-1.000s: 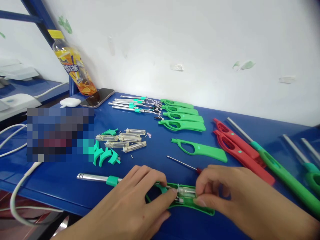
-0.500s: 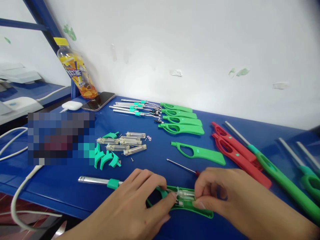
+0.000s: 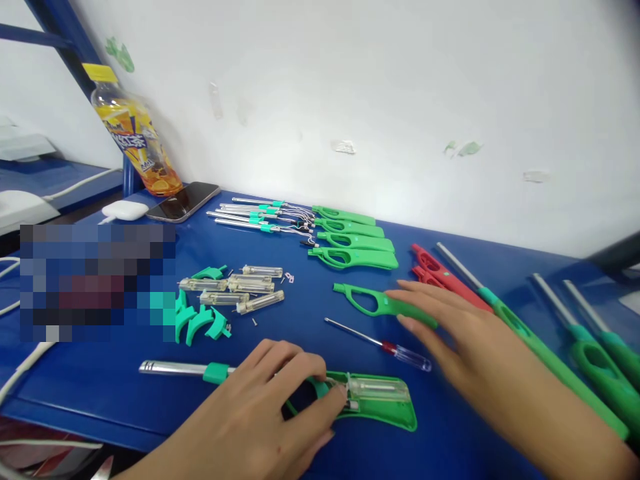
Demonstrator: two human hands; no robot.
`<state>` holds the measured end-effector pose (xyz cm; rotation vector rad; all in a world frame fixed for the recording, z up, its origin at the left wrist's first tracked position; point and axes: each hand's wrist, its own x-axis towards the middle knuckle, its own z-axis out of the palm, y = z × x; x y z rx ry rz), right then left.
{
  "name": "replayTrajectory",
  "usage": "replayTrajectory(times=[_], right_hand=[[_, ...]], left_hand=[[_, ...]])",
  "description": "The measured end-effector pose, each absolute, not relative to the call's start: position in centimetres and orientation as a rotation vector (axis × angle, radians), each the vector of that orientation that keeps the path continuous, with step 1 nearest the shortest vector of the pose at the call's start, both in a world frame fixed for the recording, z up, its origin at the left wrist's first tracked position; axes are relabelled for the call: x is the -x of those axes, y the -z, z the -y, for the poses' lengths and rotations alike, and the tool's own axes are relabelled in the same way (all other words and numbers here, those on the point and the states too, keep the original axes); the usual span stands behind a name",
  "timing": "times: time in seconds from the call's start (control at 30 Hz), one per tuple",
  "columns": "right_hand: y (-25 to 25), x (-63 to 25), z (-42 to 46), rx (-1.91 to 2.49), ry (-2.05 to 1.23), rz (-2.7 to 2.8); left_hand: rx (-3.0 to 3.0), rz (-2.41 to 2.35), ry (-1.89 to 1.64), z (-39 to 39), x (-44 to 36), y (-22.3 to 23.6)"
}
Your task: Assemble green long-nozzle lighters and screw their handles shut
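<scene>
My right hand (image 3: 465,327) moved off clear tank (image 3: 380,388) to loose green shell (image 3: 387,305), fingers outstretched over it, beyond screwdriver (image 3: 387,347); left hand (image 3: 285,393) grips green casing (image 3: 395,415) on worktop (image 3: 290,327), tank inside.

Left fingers (image 3: 310,363) hold an open green casing (image 3: 385,413); right fingers (image 3: 425,297) span a green cover (image 3: 383,305).

Near the desk's (image 3: 295,323) front edge, the grip of a green casing (image 3: 387,412) is largely covered by the left hand (image 3: 285,383). The loose green shell (image 3: 384,304) and the red shells (image 3: 457,280) are partly hidden by the right hand (image 3: 460,327). The desk's left end is partly masked by a pixelated block (image 3: 97,283). At its right end, two green lighters (image 3: 617,393) are cut off by the view's edge. A pink piece (image 3: 289,277) is too small to be identified.
</scene>
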<state>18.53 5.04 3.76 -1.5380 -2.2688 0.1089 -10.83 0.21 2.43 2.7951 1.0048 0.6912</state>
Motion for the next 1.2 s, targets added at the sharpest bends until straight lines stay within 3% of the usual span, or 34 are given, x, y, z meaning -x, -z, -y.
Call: replayTrajectory(times=[0.6, 0.8, 0.93, 1.2], right_hand=[[-2.8, -18.3, -5.9, 1.559, -0.318, 2.222], [-3.7, -18.1, -5.7, 1.504, -0.272, 2.193], [-5.2, -17.5, -4.9, 1.414, -0.177, 2.063], [-7.4, -15.8, -2.6, 1.317, -0.306, 2.057]], left_hand=[[-2.772, -1.040, -0.658, -0.1, 10.8, -2.4], [-2.660, -1.042, -0.978, -0.1, 11.3, -2.1], [-2.659, -1.190, -0.970, -0.4, 12.6, -2.5], [-2.787, -1.370, -1.039, -1.5, 13.9, -3.7]])
